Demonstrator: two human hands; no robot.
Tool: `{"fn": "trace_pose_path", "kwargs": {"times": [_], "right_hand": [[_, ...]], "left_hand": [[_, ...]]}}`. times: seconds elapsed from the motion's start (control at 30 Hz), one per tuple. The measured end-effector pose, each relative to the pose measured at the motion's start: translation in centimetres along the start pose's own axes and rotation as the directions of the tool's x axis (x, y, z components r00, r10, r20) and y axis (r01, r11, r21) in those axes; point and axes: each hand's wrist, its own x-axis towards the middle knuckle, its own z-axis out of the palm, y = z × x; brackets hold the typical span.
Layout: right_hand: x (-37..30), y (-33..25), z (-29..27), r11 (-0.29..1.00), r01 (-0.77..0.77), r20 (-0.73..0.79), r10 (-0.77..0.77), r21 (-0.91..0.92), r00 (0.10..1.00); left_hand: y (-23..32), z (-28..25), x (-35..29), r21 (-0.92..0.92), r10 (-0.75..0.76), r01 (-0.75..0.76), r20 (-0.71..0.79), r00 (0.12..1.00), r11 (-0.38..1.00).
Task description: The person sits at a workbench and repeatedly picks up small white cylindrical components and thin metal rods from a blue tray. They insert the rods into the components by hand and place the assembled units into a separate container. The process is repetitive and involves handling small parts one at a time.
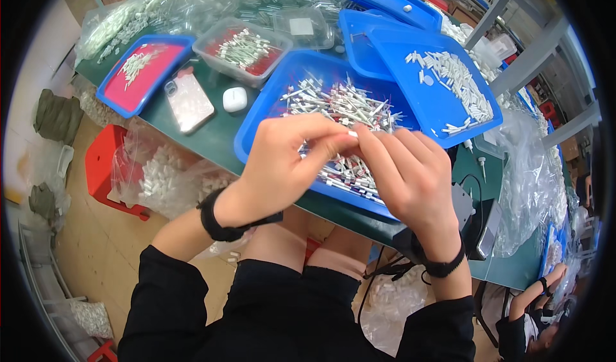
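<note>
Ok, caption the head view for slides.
Left hand and right hand pinch a small white piece above a blue plastic tray of thin white sticks.

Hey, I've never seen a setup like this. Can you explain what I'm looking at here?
There's no machine here, just a person's bare left hand and right hand. The single picture comes from a camera worn on that person's head, looking down; its fisheye lens bends straight edges. On the green table, a blue tray heaped with slim, mostly white pieces sits below the hands. To its right, another blue tray holds short white tubes; to its left are a clear tub, a phone and a small white case. The left hand's thumb and forefinger pinch a tiny white piece, with the right hand's fingertips close beside it; whether those grip it too is hidden.
</note>
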Motion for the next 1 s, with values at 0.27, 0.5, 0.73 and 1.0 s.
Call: {"fn": "trace_pose_path", "kwargs": {"times": [0.27,0.5,0.73,1.0], "right_hand": [[0.2,5.4,2.2,0.815,-0.579,0.267,0.553,0.021,0.789],[-7.3,17.6,1.6,0.658,-0.711,0.481,0.721,-0.250,0.498],[-9.1,19.9,3.3,0.491,-0.711,0.245,0.870,-0.504,0.428],[-9.9,21.2,3.3,0.647,-0.691,0.357,0.759,-0.321,0.545]], "left_hand": [[-6.4,-11.8,9.4,0.796,0.033,-0.036,0.020,0.999,0.605],[-11.5,-15.0,10.6,0.951,-0.180,0.040,0.017,0.984,0.306],[-11.9,-14.7,9.8,0.974,0.078,-0.069,0.053,0.996,0.215],[-11.5,-14.6,10.3,0.824,0.236,-0.022,-0.135,0.962,0.566]]}}
